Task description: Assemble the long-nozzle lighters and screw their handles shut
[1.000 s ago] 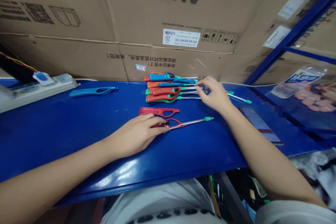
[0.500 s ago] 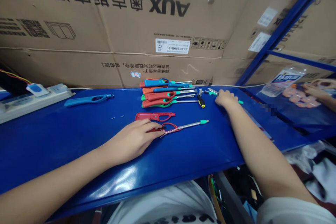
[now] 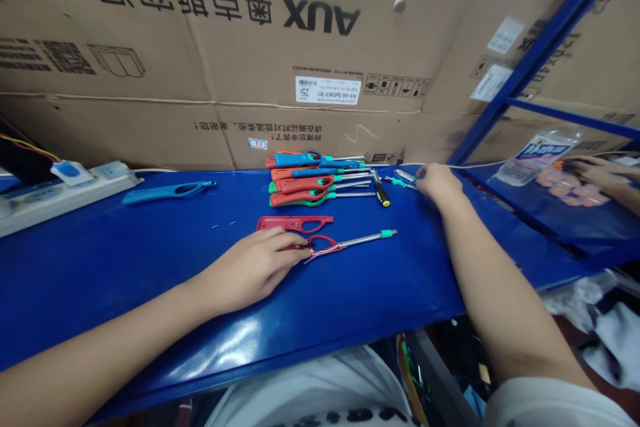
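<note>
Clasping red plastic lighter body with silver metal tube (image 3: 363, 239) in left grip (image 3: 255, 267). With right grip (image 3: 440, 183) beside slim silver rods (image 3: 406, 175), cannot tell whether grasping.

Tabletop (image 3: 350, 293): glossy blue, glare (image 3: 227, 347) near the front edge
Cardboard (image 3: 225, 33): brown, behind, "AUX" printed upside down
Frame (image 3: 553, 40): blue, slanting at right
</note>
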{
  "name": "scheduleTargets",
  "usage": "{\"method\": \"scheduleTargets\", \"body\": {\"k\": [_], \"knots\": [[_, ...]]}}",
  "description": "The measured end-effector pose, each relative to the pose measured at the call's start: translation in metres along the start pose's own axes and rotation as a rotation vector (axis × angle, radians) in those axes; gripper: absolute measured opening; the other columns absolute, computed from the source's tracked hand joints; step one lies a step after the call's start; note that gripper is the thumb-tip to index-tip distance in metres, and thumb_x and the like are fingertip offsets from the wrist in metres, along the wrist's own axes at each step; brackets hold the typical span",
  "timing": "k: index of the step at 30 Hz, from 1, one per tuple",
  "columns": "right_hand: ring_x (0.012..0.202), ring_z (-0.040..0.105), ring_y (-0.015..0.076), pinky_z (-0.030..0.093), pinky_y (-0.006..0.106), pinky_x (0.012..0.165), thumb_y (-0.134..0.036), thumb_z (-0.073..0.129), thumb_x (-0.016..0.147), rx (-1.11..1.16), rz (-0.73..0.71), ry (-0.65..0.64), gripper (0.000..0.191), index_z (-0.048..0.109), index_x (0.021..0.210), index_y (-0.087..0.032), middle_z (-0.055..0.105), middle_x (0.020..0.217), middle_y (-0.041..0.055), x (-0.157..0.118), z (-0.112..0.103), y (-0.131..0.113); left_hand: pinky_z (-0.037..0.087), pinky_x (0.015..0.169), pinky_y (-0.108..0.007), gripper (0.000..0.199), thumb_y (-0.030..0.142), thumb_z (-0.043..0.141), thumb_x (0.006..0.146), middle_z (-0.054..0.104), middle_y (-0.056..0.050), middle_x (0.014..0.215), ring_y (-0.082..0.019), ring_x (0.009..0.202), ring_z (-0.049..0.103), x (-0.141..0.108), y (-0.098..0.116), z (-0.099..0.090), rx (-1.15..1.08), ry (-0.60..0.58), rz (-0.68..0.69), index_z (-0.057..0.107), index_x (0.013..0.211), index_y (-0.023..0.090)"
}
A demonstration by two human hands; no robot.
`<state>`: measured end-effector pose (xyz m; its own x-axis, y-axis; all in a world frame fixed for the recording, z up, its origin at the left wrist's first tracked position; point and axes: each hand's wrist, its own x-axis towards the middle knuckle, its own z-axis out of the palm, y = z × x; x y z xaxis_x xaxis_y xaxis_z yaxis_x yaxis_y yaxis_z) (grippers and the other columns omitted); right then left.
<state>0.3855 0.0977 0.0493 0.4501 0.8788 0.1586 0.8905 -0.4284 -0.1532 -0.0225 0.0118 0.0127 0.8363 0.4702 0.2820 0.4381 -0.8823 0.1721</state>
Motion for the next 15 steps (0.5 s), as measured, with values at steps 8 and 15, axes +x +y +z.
{"method": "scheduleTargets", "body": {"k": [8,15], "knots": [[0.080,0.064,0.0174,0.050,0.030,0.078,-0.024,0.061,0.090,0.386,-0.691,-0.173,0.026,0.070,0.112,-0.017,0.071,0.091,0.0063,-0.045,-0.008,-0.046,0.055,0.091,-0.039,0.029,0.022,0.050,0.099,0.072,-0.004,0.120,-0.024,0.107,0.068,-0.002,0.001,-0.009,-0.030,-0.019,-0.035,0.073,0.116,0.027],[0.065,0.055,0.0122,0.041,0.023,0.059,-0.021,0.064,0.086,0.364,-0.978,-0.636,0.018,0.059,0.103,-0.018,0.060,0.077,-0.0012,-0.081,-0.002,-0.065,0.054,0.083,-0.032,0.024,0.026,0.048,0.102,0.072,-0.005,0.110,-0.020,0.099,0.068,0.000,0.000,-0.004,-0.071,0.033,-0.091,0.071,0.109,0.023]]}}
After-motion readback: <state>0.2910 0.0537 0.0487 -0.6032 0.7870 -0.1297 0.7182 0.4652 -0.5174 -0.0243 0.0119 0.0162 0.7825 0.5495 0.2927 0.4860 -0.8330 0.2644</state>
